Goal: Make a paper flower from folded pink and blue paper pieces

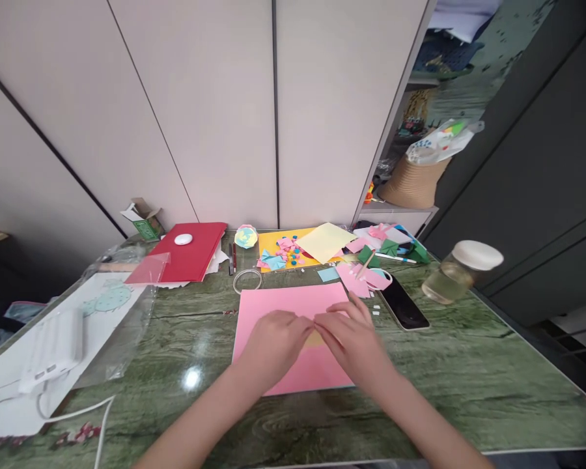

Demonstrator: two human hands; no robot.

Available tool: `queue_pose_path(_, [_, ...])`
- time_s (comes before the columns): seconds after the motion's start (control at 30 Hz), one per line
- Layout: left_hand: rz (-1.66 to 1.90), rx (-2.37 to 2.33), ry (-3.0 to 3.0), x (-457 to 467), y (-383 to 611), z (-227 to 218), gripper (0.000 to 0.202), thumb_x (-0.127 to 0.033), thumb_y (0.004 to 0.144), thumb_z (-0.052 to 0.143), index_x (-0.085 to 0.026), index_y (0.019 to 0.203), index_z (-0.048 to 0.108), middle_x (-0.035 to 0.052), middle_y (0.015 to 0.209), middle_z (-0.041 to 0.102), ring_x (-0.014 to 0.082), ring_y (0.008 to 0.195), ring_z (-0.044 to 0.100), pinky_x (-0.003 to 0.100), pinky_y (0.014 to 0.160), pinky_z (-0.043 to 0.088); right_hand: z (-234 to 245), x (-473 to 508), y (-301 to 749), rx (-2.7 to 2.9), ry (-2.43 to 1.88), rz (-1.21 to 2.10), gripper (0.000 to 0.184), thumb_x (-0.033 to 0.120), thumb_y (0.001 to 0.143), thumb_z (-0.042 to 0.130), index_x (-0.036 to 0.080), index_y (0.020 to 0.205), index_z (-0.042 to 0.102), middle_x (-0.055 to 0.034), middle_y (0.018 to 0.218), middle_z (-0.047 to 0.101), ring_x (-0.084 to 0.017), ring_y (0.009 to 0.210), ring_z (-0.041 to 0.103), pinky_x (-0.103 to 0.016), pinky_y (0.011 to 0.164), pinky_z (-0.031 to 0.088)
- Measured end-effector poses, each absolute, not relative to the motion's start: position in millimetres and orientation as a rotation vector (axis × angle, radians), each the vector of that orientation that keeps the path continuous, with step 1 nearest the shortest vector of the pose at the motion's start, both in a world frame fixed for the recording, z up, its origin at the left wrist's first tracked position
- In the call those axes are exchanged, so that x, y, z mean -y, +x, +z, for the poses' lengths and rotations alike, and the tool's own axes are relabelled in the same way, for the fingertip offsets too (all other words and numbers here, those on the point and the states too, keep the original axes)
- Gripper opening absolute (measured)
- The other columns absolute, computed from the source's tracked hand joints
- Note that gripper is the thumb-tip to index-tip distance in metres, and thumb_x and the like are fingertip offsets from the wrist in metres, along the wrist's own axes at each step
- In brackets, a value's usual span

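Note:
A pink sheet of paper (278, 306) lies flat on the green marble table (469, 365) in front of me. Both my hands rest over its middle, fingertips meeting. My left hand (273, 342) has its fingers curled and pinched toward the right hand. My right hand (354, 339) is pinched too, fingers pressed together at a small yellowish piece (315, 339) that shows between the hands on the pink sheet. What exactly the fingers grip is hidden.
A black phone (403, 305) lies right of the sheet, a lidded glass jar (456, 270) farther right. Behind are yellow paper (325, 241), coloured paper scraps (283, 254), a tape ring (247, 280), pens (232, 258), a red folder (195, 251). A white power bank (53, 348) sits at left.

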State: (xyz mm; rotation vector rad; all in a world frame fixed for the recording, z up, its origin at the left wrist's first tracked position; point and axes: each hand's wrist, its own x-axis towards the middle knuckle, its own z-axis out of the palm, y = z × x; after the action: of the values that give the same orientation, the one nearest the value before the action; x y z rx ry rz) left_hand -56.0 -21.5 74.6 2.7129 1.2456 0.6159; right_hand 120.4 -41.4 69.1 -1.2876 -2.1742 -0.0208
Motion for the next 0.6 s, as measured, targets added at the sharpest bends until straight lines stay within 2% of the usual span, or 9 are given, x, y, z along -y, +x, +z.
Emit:
queue_pose_path(0.07, [0.759, -1.265, 2.544, 15.1, -55.1, 102.4, 0.018, -0.027, 0.087, 0.044, -0.022, 0.085, 0.062, -0.0009, 0.077, 0.067, 0.0143, 0.071, 0.061, 0.026, 0.066, 0.043, 94.5, 31.0, 119.4, 2.136, -1.262, 0.077, 0.017, 0.023, 0.085, 0.047, 0.024, 0.081, 0.063, -0.0001, 0.075, 0.064, -0.017, 0.083, 0.054, -0.044, 0.095, 0.032])
queue_pose_path(0.13, [0.808, -1.216, 2.417, 7.7, -53.7, 125.6, 0.017, -0.026, 0.087, 0.044, -0.022, 0.084, 0.060, -0.0030, 0.078, 0.066, 0.0119, 0.070, 0.059, 0.022, 0.061, 0.041, 117.2, 19.1, 119.7, 2.080, -1.278, 0.224, 0.015, 0.023, 0.083, 0.049, 0.023, 0.077, 0.063, -0.0007, 0.075, 0.063, -0.017, 0.081, 0.054, -0.035, 0.079, 0.041])
queue_pose_path(0.23, [0.921, -1.177, 2.303, -4.6, -53.1, 144.4, 0.015, -0.025, 0.086, 0.045, -0.021, 0.080, 0.058, -0.0046, 0.075, 0.064, 0.0100, 0.066, 0.055, 0.021, 0.060, 0.039, 138.1, 1.5, 121.8, 2.047, -1.272, 0.409, 0.016, 0.021, 0.080, 0.049, 0.021, 0.068, 0.059, 0.0017, 0.069, 0.061, -0.015, 0.073, 0.052, -0.028, 0.066, 0.039])
queue_pose_path(0.37, [1.064, -1.251, 2.171, -21.8, -65.2, 147.5, 0.018, -0.029, 0.085, 0.044, -0.019, 0.078, 0.057, -0.0026, 0.074, 0.061, 0.0110, 0.065, 0.051, 0.021, 0.058, 0.036, 140.9, -15.1, 132.8, 2.016, -1.236, 0.577, 0.017, 0.020, 0.078, 0.048, 0.019, 0.062, 0.055, 0.0024, 0.067, 0.058, -0.013, 0.070, 0.051, -0.025, 0.064, 0.037])
queue_pose_path(0.6, [1.185, -1.441, 1.918, -41.8, -114.9, 146.0, 0.023, -0.040, 0.082, 0.046, -0.019, 0.079, 0.055, -0.0020, 0.068, 0.056, 0.0111, 0.058, 0.047, 0.021, 0.051, 0.032, 138.7, -34.3, 178.0, 2.051, -1.301, 0.717, 0.017, 0.023, 0.076, 0.051, 0.019, 0.061, 0.057, 0.0018, 0.066, 0.059, -0.014, 0.068, 0.052, -0.026, 0.066, 0.037])
